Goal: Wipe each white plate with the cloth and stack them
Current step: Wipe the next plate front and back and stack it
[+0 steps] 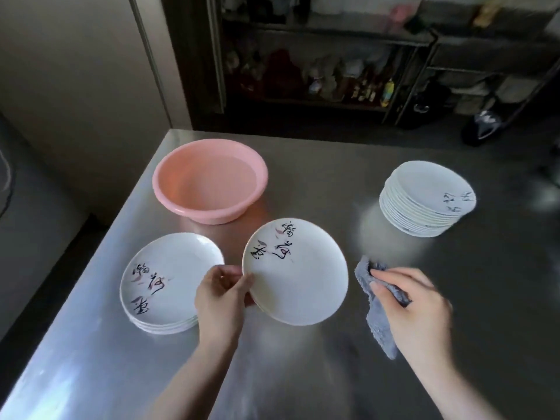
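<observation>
Steel table (303,374) | left hand (222,295) grips plate (298,277) rim | right hand (415,301) clutches cloth (380,325)

plates (298,277): white, black-red calligraphy | cloth (378,313): grey | basin (209,180): pink | table (303,374): silver

Counting the things on the metal table

There are two hands, the left hand (222,294) and the right hand (415,301), one gray cloth (380,322), and one pink bowl (210,180). One single plate (295,271) is held up alone. There are two piles of plates: the short pile (169,283) on the left looks like about four plates, and the tall pile (425,200) on the right has many more, maybe a dozen, but the edges are too thin and close to count for sure. There is one table (318,165)
</observation>
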A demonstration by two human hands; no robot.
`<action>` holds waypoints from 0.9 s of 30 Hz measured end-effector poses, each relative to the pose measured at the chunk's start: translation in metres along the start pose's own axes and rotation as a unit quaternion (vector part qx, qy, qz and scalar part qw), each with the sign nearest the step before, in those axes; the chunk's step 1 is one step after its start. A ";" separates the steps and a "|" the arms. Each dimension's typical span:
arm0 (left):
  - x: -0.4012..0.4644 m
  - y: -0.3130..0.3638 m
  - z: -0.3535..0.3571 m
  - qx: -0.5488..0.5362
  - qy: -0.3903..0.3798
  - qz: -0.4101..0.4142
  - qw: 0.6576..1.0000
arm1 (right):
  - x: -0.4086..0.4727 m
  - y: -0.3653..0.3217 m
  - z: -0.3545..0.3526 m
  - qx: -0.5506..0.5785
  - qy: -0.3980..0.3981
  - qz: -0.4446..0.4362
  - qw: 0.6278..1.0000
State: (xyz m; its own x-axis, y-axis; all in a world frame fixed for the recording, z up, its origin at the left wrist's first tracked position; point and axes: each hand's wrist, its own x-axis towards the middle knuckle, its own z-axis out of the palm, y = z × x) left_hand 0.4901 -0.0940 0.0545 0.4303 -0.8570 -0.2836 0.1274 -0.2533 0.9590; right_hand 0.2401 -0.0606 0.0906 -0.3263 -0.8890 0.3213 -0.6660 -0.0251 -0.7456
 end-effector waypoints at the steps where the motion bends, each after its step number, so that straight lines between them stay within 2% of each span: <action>1: -0.012 -0.009 0.019 -0.005 -0.016 -0.015 1.000 | 0.000 0.012 -0.013 -0.001 0.012 0.004 1.000; 6: -0.073 -0.061 0.106 -0.002 -0.056 -0.078 0.995 | 0.001 0.075 -0.071 0.001 0.028 0.035 0.999; 12: -0.131 -0.115 0.175 0.048 -0.016 -0.120 0.992 | 0.012 0.151 -0.129 -0.013 -0.051 0.022 0.998; 16: -0.158 -0.135 0.199 0.046 0.020 -0.138 0.989 | 0.019 0.186 -0.146 -0.010 -0.098 0.022 0.995; 19: -0.171 -0.136 0.205 0.104 0.021 -0.138 0.985 | 0.020 0.199 -0.149 -0.009 -0.123 0.014 0.992; 22: -0.171 -0.128 0.202 0.234 -0.024 -0.087 0.968 | 0.021 0.206 -0.145 0.005 -0.148 0.015 0.989; 24: -0.166 -0.119 0.197 0.357 -0.057 -0.026 0.932 | 0.022 0.208 -0.140 0.009 -0.156 0.012 0.988; 27: -0.155 -0.106 0.192 0.429 -0.095 0.090 0.894 | 0.023 0.208 -0.130 0.005 -0.165 -0.001 0.986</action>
State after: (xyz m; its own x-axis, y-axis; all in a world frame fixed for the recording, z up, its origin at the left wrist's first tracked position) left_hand 0.2388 -0.0206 -0.0030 0.2055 -0.9585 -0.1974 -0.6961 -0.2849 0.6590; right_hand 0.0068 -0.0270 0.0194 -0.0878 -0.9893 0.1168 -0.6593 -0.0301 -0.7513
